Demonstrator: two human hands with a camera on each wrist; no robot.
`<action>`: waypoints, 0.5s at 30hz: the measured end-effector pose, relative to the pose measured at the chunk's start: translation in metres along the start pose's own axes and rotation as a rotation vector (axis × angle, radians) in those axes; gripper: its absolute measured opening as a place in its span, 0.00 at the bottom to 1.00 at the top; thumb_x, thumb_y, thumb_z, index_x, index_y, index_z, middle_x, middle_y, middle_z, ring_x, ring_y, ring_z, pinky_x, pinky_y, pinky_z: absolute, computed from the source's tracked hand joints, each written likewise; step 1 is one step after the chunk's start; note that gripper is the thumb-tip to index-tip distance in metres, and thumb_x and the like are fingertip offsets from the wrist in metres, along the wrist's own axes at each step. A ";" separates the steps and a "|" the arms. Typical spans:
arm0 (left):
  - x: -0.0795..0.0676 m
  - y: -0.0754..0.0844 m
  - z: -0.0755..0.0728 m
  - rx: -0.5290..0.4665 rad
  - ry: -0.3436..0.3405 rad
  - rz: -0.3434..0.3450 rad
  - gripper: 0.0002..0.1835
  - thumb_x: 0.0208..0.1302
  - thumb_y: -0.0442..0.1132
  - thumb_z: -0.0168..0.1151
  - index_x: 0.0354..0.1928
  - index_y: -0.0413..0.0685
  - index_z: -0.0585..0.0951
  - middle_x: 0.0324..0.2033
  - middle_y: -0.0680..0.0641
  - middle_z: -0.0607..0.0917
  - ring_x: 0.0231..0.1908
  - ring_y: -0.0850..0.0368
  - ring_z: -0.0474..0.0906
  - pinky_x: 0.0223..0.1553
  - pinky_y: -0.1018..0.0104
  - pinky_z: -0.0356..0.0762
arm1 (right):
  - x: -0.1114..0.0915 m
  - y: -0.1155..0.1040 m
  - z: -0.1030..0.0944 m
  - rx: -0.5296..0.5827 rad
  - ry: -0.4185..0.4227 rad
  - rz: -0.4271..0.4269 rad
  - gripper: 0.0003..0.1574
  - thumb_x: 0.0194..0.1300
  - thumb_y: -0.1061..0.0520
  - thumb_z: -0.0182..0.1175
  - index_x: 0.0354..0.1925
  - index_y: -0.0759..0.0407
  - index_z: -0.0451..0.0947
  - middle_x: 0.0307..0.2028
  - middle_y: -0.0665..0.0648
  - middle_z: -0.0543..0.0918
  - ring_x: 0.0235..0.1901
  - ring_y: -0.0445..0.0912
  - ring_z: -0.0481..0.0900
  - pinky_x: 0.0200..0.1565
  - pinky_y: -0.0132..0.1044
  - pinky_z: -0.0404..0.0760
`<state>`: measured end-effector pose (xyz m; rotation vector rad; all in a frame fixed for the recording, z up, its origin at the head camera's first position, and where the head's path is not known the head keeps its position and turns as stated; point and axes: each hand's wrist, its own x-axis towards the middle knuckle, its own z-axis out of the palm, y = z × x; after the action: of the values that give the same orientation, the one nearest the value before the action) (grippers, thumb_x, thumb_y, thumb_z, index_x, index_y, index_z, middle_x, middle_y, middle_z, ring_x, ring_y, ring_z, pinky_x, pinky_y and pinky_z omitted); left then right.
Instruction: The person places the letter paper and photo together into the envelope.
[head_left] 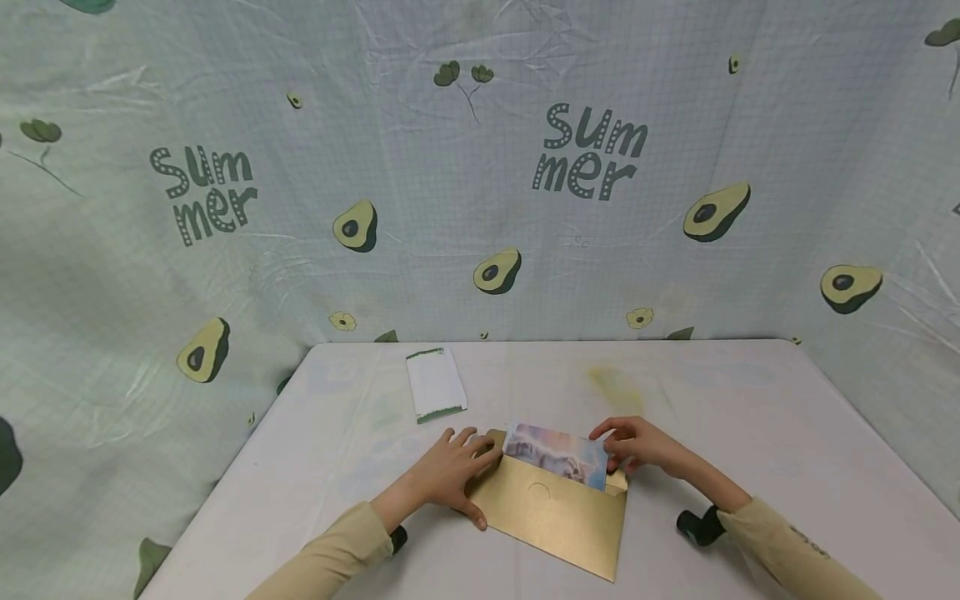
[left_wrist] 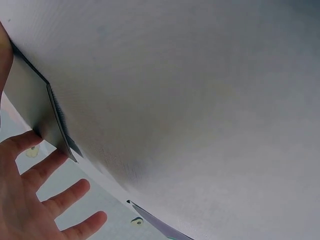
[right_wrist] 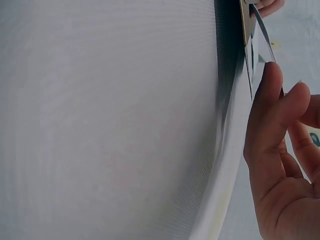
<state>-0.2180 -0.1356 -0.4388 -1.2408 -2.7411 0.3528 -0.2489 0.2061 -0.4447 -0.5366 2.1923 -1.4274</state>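
A gold envelope (head_left: 551,525) lies at a slant on the table, its opening facing away from me. Out of that opening sticks a picture card (head_left: 555,450) in pink and blue; its lower part is hidden inside. My left hand (head_left: 450,471) spans the envelope's left end, thumb at the near edge and fingertips at the far one. In the left wrist view the fingers (left_wrist: 37,172) are spread, two touching the envelope (left_wrist: 32,100). At the card's right edge, my right hand (head_left: 641,442) pinches the card between thumb and fingers, beside the envelope's flap (head_left: 617,482).
A white packet with green edges (head_left: 437,386) lies farther back on the white table (head_left: 712,400), left of the envelope. Black wrist devices show below the left sleeve (head_left: 352,537) and by the right sleeve (head_left: 780,542). A cloth backdrop (head_left: 420,167) with avocado prints hangs behind.
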 end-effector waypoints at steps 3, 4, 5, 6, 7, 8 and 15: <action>0.001 0.000 0.000 0.010 0.001 0.001 0.57 0.28 0.80 0.54 0.64 0.56 0.63 0.58 0.50 0.69 0.57 0.50 0.64 0.50 0.52 0.66 | 0.000 0.001 0.000 -0.001 -0.006 0.002 0.19 0.65 0.56 0.50 0.51 0.65 0.70 0.32 0.58 0.80 0.29 0.46 0.80 0.24 0.36 0.76; 0.001 0.000 0.000 0.013 0.002 0.001 0.57 0.28 0.80 0.54 0.64 0.57 0.63 0.58 0.50 0.69 0.57 0.50 0.64 0.50 0.52 0.66 | 0.000 0.001 0.000 0.000 -0.008 0.003 0.19 0.65 0.56 0.50 0.51 0.65 0.70 0.32 0.58 0.80 0.29 0.46 0.80 0.24 0.36 0.76; 0.001 0.000 0.000 0.017 0.002 0.001 0.57 0.28 0.80 0.54 0.64 0.57 0.63 0.58 0.50 0.69 0.57 0.50 0.64 0.49 0.52 0.66 | 0.000 0.001 0.000 0.003 -0.011 0.003 0.19 0.65 0.56 0.50 0.51 0.65 0.70 0.32 0.58 0.80 0.29 0.46 0.80 0.24 0.36 0.76; 0.001 0.000 0.000 0.018 0.002 0.001 0.57 0.28 0.80 0.53 0.64 0.57 0.63 0.58 0.50 0.69 0.57 0.50 0.64 0.49 0.52 0.66 | -0.001 0.001 0.001 0.004 -0.013 0.003 0.19 0.65 0.56 0.49 0.51 0.65 0.70 0.32 0.58 0.80 0.29 0.46 0.80 0.24 0.36 0.76; 0.001 0.000 0.000 0.019 0.001 0.001 0.57 0.28 0.80 0.53 0.64 0.57 0.63 0.58 0.50 0.69 0.57 0.50 0.64 0.50 0.52 0.66 | -0.001 0.000 0.001 0.005 -0.016 0.004 0.19 0.65 0.56 0.49 0.51 0.65 0.70 0.31 0.58 0.80 0.29 0.46 0.80 0.24 0.36 0.76; 0.001 0.000 0.000 0.018 -0.002 0.000 0.57 0.28 0.80 0.53 0.64 0.57 0.63 0.58 0.50 0.69 0.57 0.50 0.64 0.50 0.52 0.66 | -0.002 0.000 0.001 0.005 -0.018 0.003 0.19 0.65 0.56 0.49 0.51 0.65 0.70 0.31 0.58 0.80 0.28 0.46 0.80 0.24 0.36 0.76; 0.000 0.001 -0.001 0.025 -0.009 -0.005 0.57 0.29 0.80 0.53 0.64 0.57 0.62 0.58 0.50 0.69 0.58 0.50 0.63 0.51 0.51 0.66 | -0.003 0.000 0.002 -0.008 -0.031 -0.003 0.18 0.65 0.56 0.50 0.49 0.66 0.71 0.28 0.57 0.79 0.27 0.45 0.80 0.24 0.36 0.75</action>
<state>-0.2177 -0.1348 -0.4383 -1.2290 -2.7381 0.3913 -0.2449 0.2061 -0.4450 -0.5617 2.1753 -1.4031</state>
